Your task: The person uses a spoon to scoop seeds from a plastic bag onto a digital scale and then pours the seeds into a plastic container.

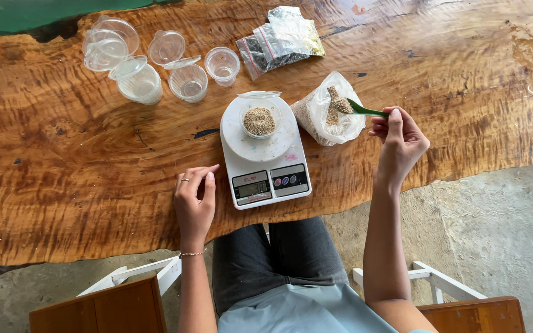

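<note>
Scooping grain beside a kitchen scale.
Right hand [399,139] pinching green spoon [365,110], loaded tip over open bag [331,114]; left hand [194,197] loosely curled, empty, near scale [265,154] bearing filled cup [259,121].

A live-edge wooden desk [63,160] carries a white kitchen scale [265,159] at centre. At ten o'clock stand clear lidded plastic cups [149,61]. At twelve lie zip bags [282,40]; at two an open bag of grain [331,117]. The left hand [194,200] rests at seven.
</note>
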